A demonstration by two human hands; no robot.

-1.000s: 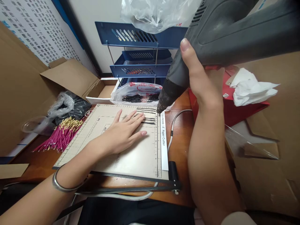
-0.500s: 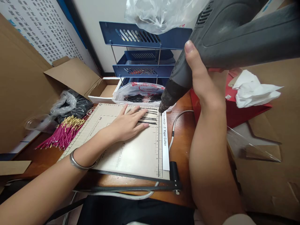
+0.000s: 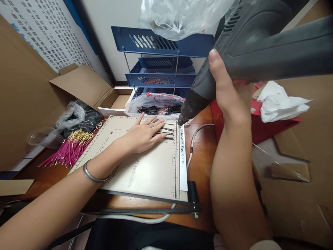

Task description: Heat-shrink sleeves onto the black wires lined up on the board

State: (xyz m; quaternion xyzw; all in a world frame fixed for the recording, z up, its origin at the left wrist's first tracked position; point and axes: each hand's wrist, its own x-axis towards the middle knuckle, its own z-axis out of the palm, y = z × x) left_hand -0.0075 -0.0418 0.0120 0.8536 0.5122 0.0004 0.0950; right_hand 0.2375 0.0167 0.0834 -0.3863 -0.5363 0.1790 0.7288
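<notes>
My left hand lies flat with its fingers spread on several thin black wire-like pieces. Their right ends stick out past the fingertips; the rest is hidden under the hand. Beneath them is the pale board of a paper cutter, printed with rulers and size marks. My right hand is wrapped around a dark grey heat gun, thumb up along its side. The gun's nozzle points down and left at the board's upper right corner, close to the ends of the black pieces.
A plastic bag of black pieces lies behind the board, below a blue tiered rack. Magenta sticks with gold tips are piled at left, by an open carton. Crumpled tissue tops a red bag at right.
The fingers of my left hand have shifted slightly over the black pieces, whose exposed ends lie a little differently. My right hand still holds the heat gun in nearly the same place.
</notes>
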